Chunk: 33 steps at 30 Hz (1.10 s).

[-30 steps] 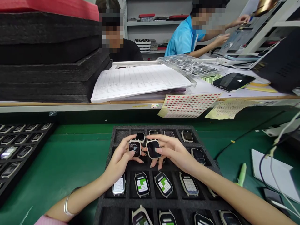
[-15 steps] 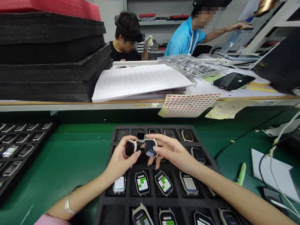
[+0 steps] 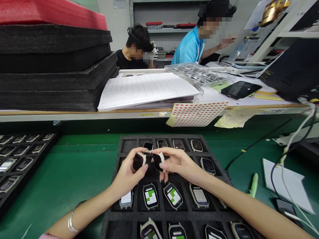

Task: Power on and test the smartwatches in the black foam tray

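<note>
A black foam tray with square pockets lies on the green mat in front of me and holds several smartwatch bodies. My left hand grips one watch body with a dark screen, tilted toward the right. My right hand pinches a second dark-screened watch body just beside it, tilted toward the left. Both are held a little above the tray's second row. Below my hands, watch bodies with lit screens sit in their pockets.
Another tray of watch bodies lies at the left. A raised shelf carries stacked black foam, a paper form, sticker sheets and a tablet. A green pen, cables and paper lie right. Two other people work behind.
The left watch's screen has gone dark. Both watches have turned so their faces tilt toward each other, and my hands have shifted slightly nearer me.
</note>
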{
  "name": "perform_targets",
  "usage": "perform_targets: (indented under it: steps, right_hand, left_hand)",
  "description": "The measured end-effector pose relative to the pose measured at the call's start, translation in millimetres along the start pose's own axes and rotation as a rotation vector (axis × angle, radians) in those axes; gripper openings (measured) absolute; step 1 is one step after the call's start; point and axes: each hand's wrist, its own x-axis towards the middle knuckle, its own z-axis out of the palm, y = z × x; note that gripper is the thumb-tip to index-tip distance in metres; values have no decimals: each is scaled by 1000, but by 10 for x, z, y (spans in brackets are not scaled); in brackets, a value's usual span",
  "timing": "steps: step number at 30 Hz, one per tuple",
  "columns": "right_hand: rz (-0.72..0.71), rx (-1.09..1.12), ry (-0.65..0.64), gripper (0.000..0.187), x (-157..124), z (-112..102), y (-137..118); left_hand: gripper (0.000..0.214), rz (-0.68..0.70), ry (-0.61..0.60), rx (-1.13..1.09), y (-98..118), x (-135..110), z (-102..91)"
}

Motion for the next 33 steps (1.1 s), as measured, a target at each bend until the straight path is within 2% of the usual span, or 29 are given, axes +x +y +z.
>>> perform_targets:
  steps: [3,8,14,20,24,29,33]
  right_hand:
    - [10,-11,-3,38,-9,-24,16]
    - [70,-81,-5,42,-37,-36,19]
    - [84,-93,0,45,-36,-14,-2]
    - [107,-113,3,46,-39,-20,-7]
    - [85,-132,21,46,-45,-6,-29]
    - [86,-147,30,42,-48,-4,-44]
    - [90,-144,23,44,-52,-4,-44]
  left_hand:
    - [37,-4,2,52,9,-7,-7]
    - [36,82,0,177,-7,-19,-21]
    - [36,5,-44,129,-18,-17,-12]
    - [43,108,-48,223,3,-6,-18]
    - [40,57,-11,197,4,-7,-19]
    - [36,92,8,213,4,-17,-18]
    - [38,14,-5,120,-4,-26,-15]
